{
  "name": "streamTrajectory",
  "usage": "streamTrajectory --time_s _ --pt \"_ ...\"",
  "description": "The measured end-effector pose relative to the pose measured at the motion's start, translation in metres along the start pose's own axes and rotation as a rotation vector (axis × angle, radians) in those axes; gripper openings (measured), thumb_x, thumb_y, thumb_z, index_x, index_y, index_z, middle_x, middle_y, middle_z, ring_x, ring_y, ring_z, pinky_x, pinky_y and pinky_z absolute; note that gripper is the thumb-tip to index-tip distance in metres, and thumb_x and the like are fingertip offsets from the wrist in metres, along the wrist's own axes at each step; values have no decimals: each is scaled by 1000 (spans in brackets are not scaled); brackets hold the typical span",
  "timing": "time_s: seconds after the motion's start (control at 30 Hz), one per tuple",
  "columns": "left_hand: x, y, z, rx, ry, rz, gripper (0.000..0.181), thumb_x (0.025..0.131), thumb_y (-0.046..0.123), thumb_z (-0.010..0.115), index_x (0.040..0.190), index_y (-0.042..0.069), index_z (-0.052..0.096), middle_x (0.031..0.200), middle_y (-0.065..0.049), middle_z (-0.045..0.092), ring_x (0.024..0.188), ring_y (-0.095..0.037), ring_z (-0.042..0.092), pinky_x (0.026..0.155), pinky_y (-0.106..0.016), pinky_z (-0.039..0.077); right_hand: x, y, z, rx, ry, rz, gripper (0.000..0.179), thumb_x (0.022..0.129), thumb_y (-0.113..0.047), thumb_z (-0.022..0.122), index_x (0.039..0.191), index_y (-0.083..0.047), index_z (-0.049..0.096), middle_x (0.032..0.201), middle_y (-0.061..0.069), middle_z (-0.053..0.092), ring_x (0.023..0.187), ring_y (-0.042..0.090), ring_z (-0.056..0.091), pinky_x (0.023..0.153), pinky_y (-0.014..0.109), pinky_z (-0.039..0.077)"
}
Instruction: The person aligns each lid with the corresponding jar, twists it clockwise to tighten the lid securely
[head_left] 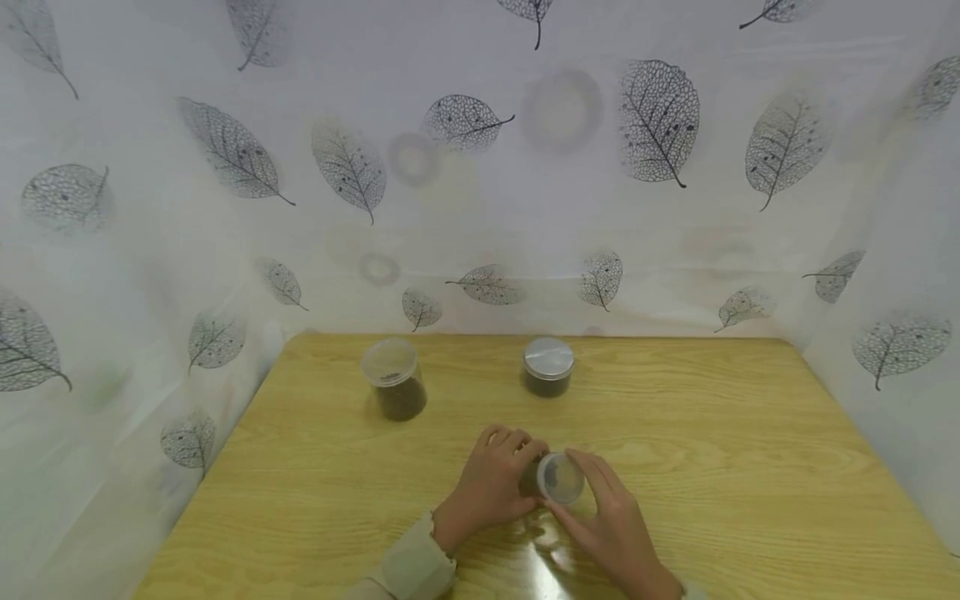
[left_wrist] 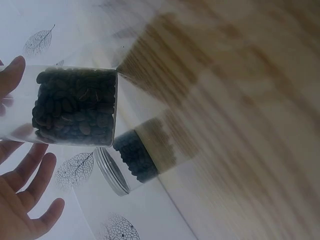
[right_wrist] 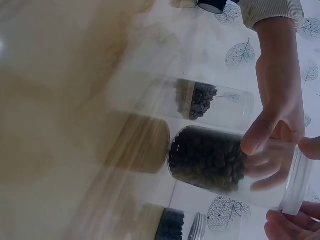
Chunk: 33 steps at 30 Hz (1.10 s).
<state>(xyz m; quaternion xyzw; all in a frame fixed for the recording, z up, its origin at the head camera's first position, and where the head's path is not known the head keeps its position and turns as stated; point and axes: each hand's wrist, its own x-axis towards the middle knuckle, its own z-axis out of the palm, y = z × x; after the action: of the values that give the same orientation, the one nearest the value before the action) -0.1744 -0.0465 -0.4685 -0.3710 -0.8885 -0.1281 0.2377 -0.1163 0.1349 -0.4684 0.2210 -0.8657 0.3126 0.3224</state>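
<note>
A clear plastic jar [right_wrist: 207, 162] partly filled with dark, bean-like pieces stands upright on the wooden table near its front. My left hand [head_left: 495, 477] grips the jar's body from the left, its thumb on the near side and other fingers behind, as the right wrist view shows. At the top sits a translucent lid [head_left: 562, 478], its rim pinched between the thumb and fingers of my right hand [head_left: 606, 521]. In the left wrist view the same jar [left_wrist: 75, 107] shows its dark contents, while its lid lies outside that picture.
A taller clear jar [head_left: 393, 375], partly filled with dark pieces, stands at the back left of the table [head_left: 712, 433]. A shorter jar with a silver lid [head_left: 548, 358] stands behind my hands. A leaf-patterned sheet [head_left: 480, 208] hangs around the table's back and sides.
</note>
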Motion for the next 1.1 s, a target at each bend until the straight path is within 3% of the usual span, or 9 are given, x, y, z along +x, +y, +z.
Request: streamTrajectory --time_s 0.17,0.3,0.43,0.53,0.7,1.1 --pt "0 0 -1 -1 -3 -6 62 58 55 82 106 24 59 95 8 61 88 -9 59 90 -34 47 11 7 -7 -30 -63 -129 65 71 -37 79 118 1 57 111 7 62 97 21 64 81 30 55" --pt "-1 -1 0 -3 -3 -6 62 58 53 83 107 24 60 95 8 61 87 -9 59 90 -34 47 26 19 -15 -16 -180 -297 63 77 -43 73 120 1 56 113 7 61 99 20 63 82 32 55" --pt "-1 -1 0 -4 -20 -10 62 58 51 83 110 25 60 96 9 61 88 -9 58 91 -34 47 41 30 -21 7 -282 -486 70 69 -33 81 123 2 54 113 7 61 98 19 63 83 29 54" --pt "-2 -1 0 -5 -34 -13 62 59 51 82 111 25 59 97 9 61 89 -9 58 92 -34 47 48 34 -26 4 -341 -547 73 67 -31 83 126 1 53 113 5 61 97 18 63 82 28 55" --pt "-3 -2 2 -9 -42 -26 62 59 53 82 110 25 59 97 9 61 90 -9 58 92 -34 46 48 35 -26 -17 -350 -507 69 67 -33 82 121 -1 56 111 4 62 97 17 63 82 30 55" --pt "-3 -1 1 -2 -14 -30 62 59 58 80 107 24 60 97 9 62 89 -9 58 91 -35 47 23 25 -15 11 -221 -236 61 71 -32 81 117 0 58 110 5 62 96 19 63 79 33 56"
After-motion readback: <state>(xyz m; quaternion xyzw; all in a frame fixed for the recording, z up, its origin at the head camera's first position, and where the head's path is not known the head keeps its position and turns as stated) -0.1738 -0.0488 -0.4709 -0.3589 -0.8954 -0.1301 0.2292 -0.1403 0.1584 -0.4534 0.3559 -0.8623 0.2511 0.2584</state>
